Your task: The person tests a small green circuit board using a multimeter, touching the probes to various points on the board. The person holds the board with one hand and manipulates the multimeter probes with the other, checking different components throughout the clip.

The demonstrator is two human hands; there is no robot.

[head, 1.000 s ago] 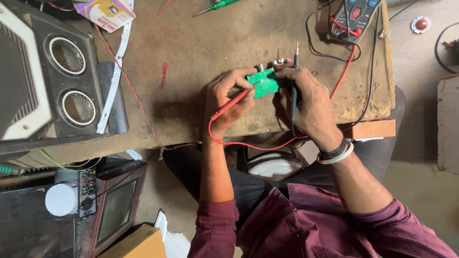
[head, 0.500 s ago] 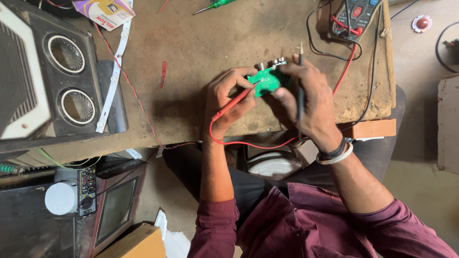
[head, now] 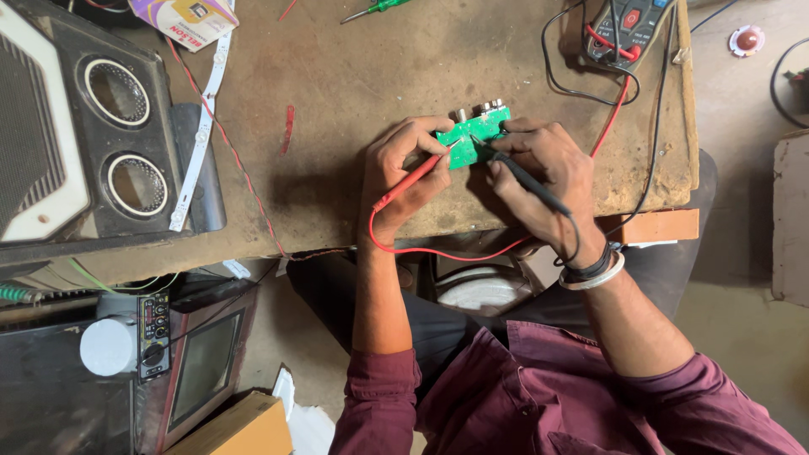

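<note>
Two probes meet on one small green circuit board [head: 474, 135], which lies on the worn brown workbench [head: 354, 76] just above the middle of the view. The left hand [head: 403, 173] grasps the red probe [head: 413, 179] between thumb and fingers, its tip touching the board's edge at about 8 o'clock. The right hand [head: 543, 173] pinches the black probe [head: 522, 175] like a pen, tip resting on the board near its centre, from about 4 o'clock. Both leads run off toward the multimeter [head: 628, 29], which sits at 1 o'clock from the board, at the bench's far edge; its display cannot be read here.

As a judgement, the checking of the board is under way: meter wired, both tips placed. How many points on the board are left cannot be told. A green screwdriver [head: 375, 8] lies unused at 11 o'clock, and a speaker cabinet [head: 93, 135] stands far off at 9 o'clock.
</note>
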